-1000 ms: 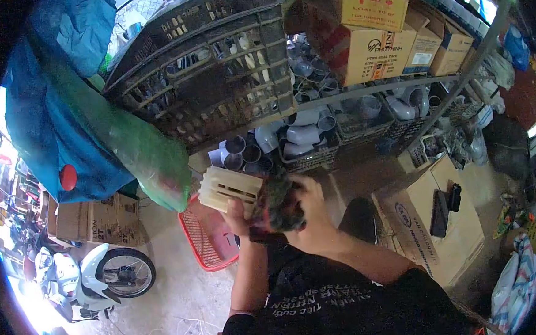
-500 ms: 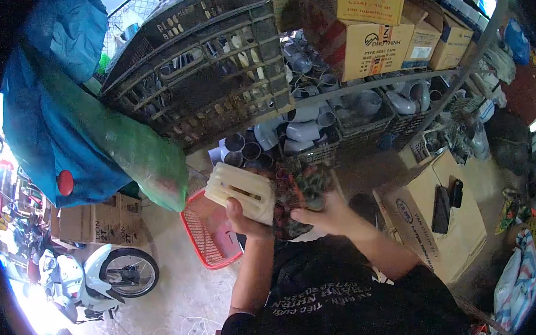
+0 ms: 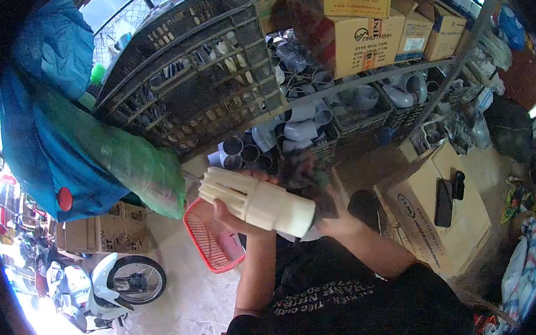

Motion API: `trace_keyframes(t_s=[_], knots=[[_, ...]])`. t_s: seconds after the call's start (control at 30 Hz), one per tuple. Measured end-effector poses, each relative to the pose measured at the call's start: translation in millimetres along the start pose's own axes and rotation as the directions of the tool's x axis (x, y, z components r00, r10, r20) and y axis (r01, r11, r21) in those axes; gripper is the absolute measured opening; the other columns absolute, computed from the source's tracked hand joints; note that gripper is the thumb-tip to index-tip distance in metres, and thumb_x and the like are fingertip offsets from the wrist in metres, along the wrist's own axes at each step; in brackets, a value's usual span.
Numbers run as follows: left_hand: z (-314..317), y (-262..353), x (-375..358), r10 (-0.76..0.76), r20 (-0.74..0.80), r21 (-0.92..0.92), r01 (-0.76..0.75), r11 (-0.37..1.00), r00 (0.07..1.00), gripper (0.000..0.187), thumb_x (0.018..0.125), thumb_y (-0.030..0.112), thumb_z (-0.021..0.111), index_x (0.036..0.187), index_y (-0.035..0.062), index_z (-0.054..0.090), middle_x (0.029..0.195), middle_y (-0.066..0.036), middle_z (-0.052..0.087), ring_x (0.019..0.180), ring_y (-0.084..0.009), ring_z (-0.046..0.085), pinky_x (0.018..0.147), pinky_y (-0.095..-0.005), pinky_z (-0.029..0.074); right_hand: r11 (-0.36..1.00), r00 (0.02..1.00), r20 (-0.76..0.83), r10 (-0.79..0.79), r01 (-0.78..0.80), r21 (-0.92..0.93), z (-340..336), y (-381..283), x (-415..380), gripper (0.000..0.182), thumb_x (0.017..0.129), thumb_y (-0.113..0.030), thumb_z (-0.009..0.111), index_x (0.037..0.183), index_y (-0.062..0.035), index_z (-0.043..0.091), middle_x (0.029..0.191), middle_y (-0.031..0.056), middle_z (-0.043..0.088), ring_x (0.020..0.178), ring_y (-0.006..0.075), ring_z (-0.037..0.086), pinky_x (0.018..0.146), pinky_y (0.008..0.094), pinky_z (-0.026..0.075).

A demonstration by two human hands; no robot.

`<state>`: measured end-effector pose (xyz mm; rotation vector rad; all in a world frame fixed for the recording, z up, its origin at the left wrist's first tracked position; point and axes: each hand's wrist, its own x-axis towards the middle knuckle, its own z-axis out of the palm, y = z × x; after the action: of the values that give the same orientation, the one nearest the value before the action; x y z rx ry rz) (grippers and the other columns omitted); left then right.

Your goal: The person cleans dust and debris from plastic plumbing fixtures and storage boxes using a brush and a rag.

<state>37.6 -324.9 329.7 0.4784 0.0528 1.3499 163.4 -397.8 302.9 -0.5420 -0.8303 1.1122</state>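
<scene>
My left hand [image 3: 240, 220] is closed around a cream plastic foot valve strainer [image 3: 257, 199], its thumb along the slotted end. The slotted end points up and left, and the smooth round collar faces right toward my other hand. Just right of the collar is my right hand [image 3: 337, 218], blurred, with its fingers closed on a dark patterned cloth [image 3: 304, 171]. The cloth is smeared by motion and partly behind the strainer.
Below the strainer, a red plastic basket [image 3: 214, 244] stands on the floor. A black crate [image 3: 195, 80] and grey pipe elbows [image 3: 302, 130] are ahead. To the right, a cardboard box [image 3: 419, 238] carries a phone [image 3: 443, 203]. A motorbike [image 3: 103, 288] stands at left.
The strainer has turned in my left hand, from its slotted side facing me to lying lengthwise with the collar at right. The cloth and my right hand have shifted slightly.
</scene>
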Motion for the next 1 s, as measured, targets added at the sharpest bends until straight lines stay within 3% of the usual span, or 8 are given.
trace_keyframes(t_s=[0.1, 0.27, 0.33, 0.4, 0.47, 0.57, 0.87, 1.0], knots=[[-4, 7, 8, 0.030, -0.160, 0.105, -0.013, 0.994, 0.987, 0.067, 0.080, 0.062, 0.044, 0.109, 0.0023, 0.051, 0.092, -0.017, 0.059, 0.079, -0.0308, 0.061, 0.068, -0.0453, 0.053, 0.781, 0.943, 0.163, 0.291, -0.333, 0.529, -31, -7, 6, 0.049, 0.096, -0.039, 0.044, 0.127, -0.0014, 0.044, 0.119, 0.0163, 0.055, 0.100, 0.0274, 0.062, 0.083, 0.0424, 0.052], [-5, 5, 14, -0.031, -0.232, 0.077, 0.050, 0.996, 0.972, 0.065, 0.081, 0.063, 0.044, 0.109, 0.0045, 0.052, 0.088, -0.015, 0.061, 0.076, -0.0303, 0.062, 0.066, -0.0428, 0.053, 0.855, 0.895, -0.063, 0.442, -0.399, 0.332, -12, -33, 15, 0.076, 0.083, -0.055, 0.052, 0.133, 0.0005, 0.039, 0.132, 0.0226, 0.046, 0.113, 0.0364, 0.054, 0.090, 0.0495, 0.050], [-3, -3, 13, -0.010, -0.310, 0.062, 0.031, 0.998, 0.951, 0.066, 0.081, 0.064, 0.043, 0.109, 0.0048, 0.052, 0.089, -0.014, 0.061, 0.076, -0.0301, 0.062, 0.067, -0.0431, 0.053, 0.728, 0.991, 0.137, 0.006, 0.090, -0.680, -1, -35, 10, 0.067, 0.079, -0.034, 0.065, 0.132, -0.0016, 0.043, 0.133, 0.0201, 0.046, 0.118, 0.0307, 0.050, 0.094, 0.0402, 0.046], [10, -12, 8, 0.125, -0.409, 0.289, -0.002, 0.957, 0.904, 0.070, 0.079, 0.067, 0.042, 0.110, 0.0050, 0.052, 0.091, -0.015, 0.061, 0.080, -0.0310, 0.062, 0.069, -0.0439, 0.052, 0.273, 0.917, 0.357, -0.180, 0.395, -0.877, 1, -21, 8, 0.065, 0.072, -0.013, 0.073, 0.131, -0.0034, 0.047, 0.130, 0.0160, 0.051, 0.121, 0.0258, 0.048, 0.100, 0.0381, 0.039], [14, -16, 2, 0.103, -0.326, 0.259, -0.016, 0.966, 0.940, 0.072, 0.078, 0.067, 0.042, 0.112, 0.0046, 0.051, 0.093, -0.017, 0.061, 0.083, -0.0321, 0.062, 0.072, -0.0446, 0.052, 0.745, 0.998, 0.019, -0.057, 0.055, -0.665, -6, -13, 10, 0.062, 0.071, -0.013, 0.074, 0.128, -0.0031, 0.049, 0.123, 0.0133, 0.056, 0.117, 0.0245, 0.051, 0.100, 0.0378, 0.038], [4, -15, -4, 0.090, -0.176, 0.261, -0.042, 0.964, 0.980, 0.077, 0.077, 0.070, 0.042, 0.116, 0.0036, 0.049, 0.099, -0.020, 0.060, 0.091, -0.0335, 0.060, 0.079, -0.0449, 0.050, 0.728, 0.984, -0.017, -0.179, 0.121, -0.675, -6, -11, 15, 0.051, 0.067, -0.015, 0.076, 0.113, -0.0020, 0.058, 0.107, 0.0116, 0.064, 0.101, 0.0232, 0.061, 0.092, 0.0350, 0.045], [-9, -12, -2, -0.160, -0.209, 0.286, 0.217, 0.933, 0.965, 0.076, 0.077, 0.037, 0.073, 0.132, 0.0044, 0.033, 0.122, -0.023, 0.052, 0.109, -0.0318, 0.056, 0.094, -0.0453, 0.047, 0.051, 0.772, 0.585, -0.250, 0.614, -0.788, -41, -42, 37, 0.047, 0.061, -0.023, 0.076, 0.101, -0.0030, 0.064, 0.097, 0.0133, 0.064, 0.080, 0.0262, 0.066, 0.077, 0.0378, 0.051], [-4, -15, -6, -0.090, -0.071, 0.340, 0.109, 0.934, 0.993, 0.077, 0.075, 0.038, 0.075, 0.132, 0.0044, 0.034, 0.120, -0.019, 0.052, 0.111, -0.0323, 0.054, 0.095, -0.0470, 0.046, 0.603, 0.988, 0.079, -0.134, 0.145, -0.784, -49, -5, 21, 0.048, 0.069, -0.023, 0.074, 0.110, -0.0041, 0.059, 0.105, 0.0129, 0.062, 0.099, 0.0247, 0.061, 0.090, 0.0383, 0.045]])
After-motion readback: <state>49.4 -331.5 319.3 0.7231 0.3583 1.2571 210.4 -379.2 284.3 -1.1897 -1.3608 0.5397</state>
